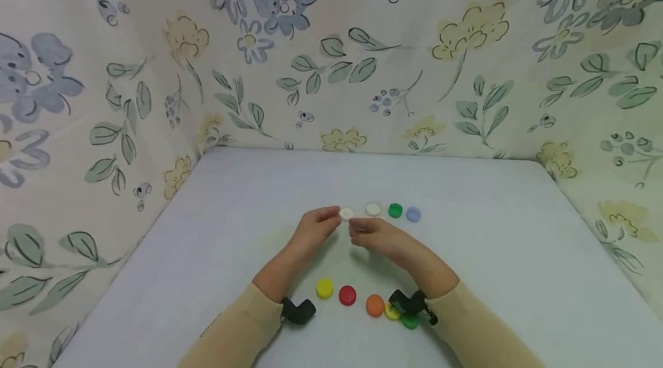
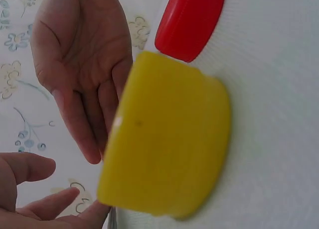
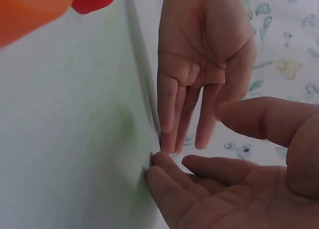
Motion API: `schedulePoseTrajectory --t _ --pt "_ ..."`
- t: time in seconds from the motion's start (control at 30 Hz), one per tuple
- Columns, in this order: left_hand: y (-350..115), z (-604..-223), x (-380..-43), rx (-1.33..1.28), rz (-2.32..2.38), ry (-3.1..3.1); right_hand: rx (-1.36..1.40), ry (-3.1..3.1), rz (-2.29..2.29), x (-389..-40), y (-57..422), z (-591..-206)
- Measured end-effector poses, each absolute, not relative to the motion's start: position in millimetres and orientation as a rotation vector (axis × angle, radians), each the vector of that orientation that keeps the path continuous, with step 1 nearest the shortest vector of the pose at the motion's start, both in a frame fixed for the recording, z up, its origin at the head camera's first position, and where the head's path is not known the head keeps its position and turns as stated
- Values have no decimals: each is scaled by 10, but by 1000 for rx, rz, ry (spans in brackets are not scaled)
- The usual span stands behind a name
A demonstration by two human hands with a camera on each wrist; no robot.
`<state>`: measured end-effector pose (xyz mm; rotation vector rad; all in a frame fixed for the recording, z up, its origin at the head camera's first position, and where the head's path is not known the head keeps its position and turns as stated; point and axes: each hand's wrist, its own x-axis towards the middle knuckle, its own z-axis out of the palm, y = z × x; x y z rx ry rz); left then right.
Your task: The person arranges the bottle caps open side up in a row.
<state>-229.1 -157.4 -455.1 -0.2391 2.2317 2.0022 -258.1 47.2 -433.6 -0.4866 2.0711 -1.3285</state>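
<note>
My left hand point(image 1: 315, 227) is held over the far middle of the table, fingers loosely bent and nothing between them. Its fingertips come right at the left edge of a white bottle cap point(image 1: 347, 214). Facing it, my right hand point(image 1: 382, 235) has relaxed, slightly spread fingers, also holding nothing, with its tips just on the near side of that cap. A gap separates the two hands in the head view. In the left wrist view a yellow cap point(image 2: 164, 139) hides part of both hands; the right wrist view shows both palms, including my left palm point(image 3: 194, 50).
Beyond my right hand lie another white cap point(image 1: 373, 209), a green cap point(image 1: 395, 210) and a blue cap point(image 1: 413, 214). Nearer me are a red cap point(image 1: 347, 295), an orange cap point(image 1: 375, 305) and several others, partly under my right wrist. A floral curtain point(image 1: 342, 68) borders the white table point(image 1: 248, 195).
</note>
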Motion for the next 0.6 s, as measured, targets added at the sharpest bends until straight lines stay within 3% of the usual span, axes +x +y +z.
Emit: schedulePoseTrajectory --t 0.6 --pt "-1572 -4525 -2280 -205 2032 2141 -482 2027 -1362 -2661 534 -4382"
